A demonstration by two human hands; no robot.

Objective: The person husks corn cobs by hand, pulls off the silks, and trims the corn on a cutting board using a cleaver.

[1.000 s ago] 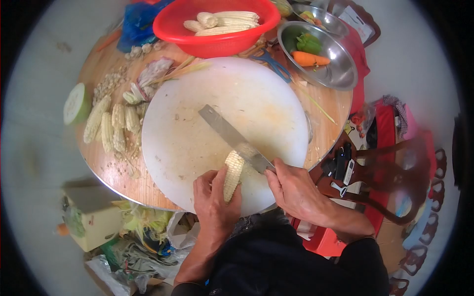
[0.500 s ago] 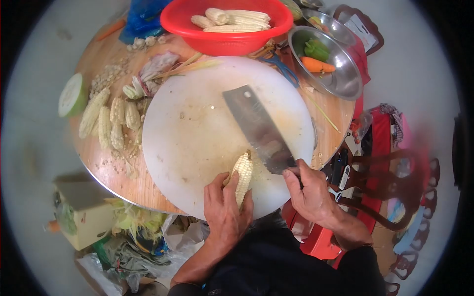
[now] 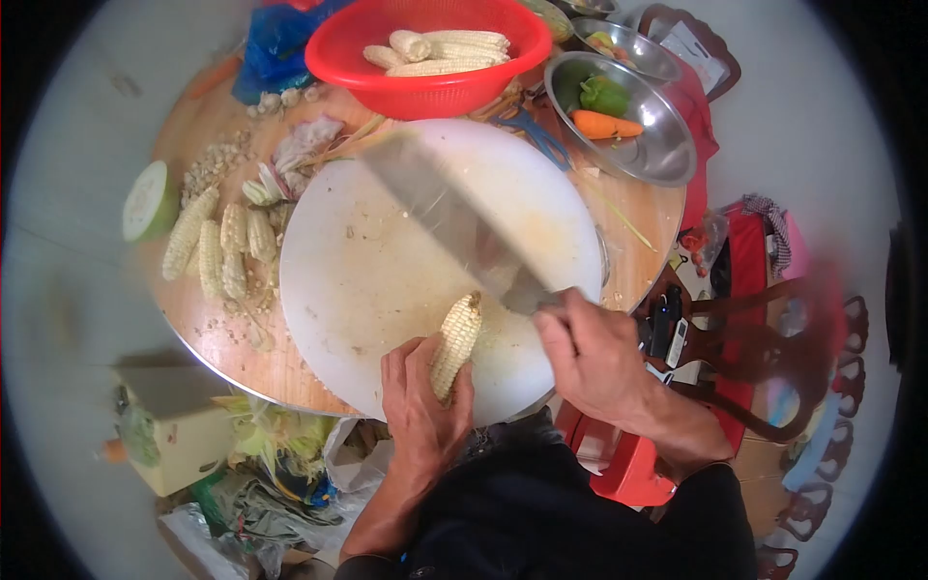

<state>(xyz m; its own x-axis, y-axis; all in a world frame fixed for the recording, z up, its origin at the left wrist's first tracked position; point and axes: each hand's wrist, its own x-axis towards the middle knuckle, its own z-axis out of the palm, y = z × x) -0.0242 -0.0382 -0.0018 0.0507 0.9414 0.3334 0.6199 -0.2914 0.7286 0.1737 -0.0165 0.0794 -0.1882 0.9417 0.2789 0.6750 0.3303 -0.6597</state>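
My left hand point(image 3: 425, 401) is closed around the lower part of a pale corn cob point(image 3: 455, 346), whose dark tip points up and away from me. The cob is over the near part of a round white cutting board point(image 3: 338, 261). My right hand point(image 3: 599, 362) grips a cleaver point(image 3: 459, 217) by its handle, which the fingers mostly hide. Its broad blade is smeared by motion and slants to the upper left over the board, apart from the cob.
A red basket point(image 3: 435, 95) of corn cobs stands behind the board. Several cobs point(image 3: 210, 253), garlic point(image 3: 275, 101) and a cut gourd point(image 3: 150, 201) lie leftward. At the right rear, a steel bowl point(image 3: 667, 159) holds a carrot point(image 3: 606, 125) and green pepper point(image 3: 604, 97); blue scissors point(image 3: 541, 135) lie nearby.
The cleaver has swung its far end to the left, and my right hand has shifted slightly up. My left hand and the cob have moved a little left. The whole view has shifted slightly.
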